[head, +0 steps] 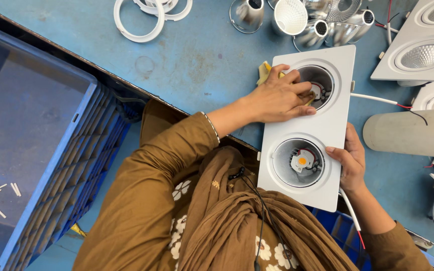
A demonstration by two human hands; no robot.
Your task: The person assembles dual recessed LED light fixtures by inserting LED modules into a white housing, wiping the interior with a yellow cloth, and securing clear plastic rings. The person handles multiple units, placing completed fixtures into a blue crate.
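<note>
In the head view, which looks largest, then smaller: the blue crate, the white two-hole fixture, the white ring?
1. Blue crate, though nearer the camera.
2. White two-hole fixture.
3. White ring.

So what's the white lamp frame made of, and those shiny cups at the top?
The white lamp frame looks like painted metal, maybe plastic: smooth, matte, even white with crisp edges. The shiny cups look like polished metal or mirror-coated plastic, since they reflect light like mirrors. The left hand presses a yellow cloth, soft-looking, into one opening.
</note>
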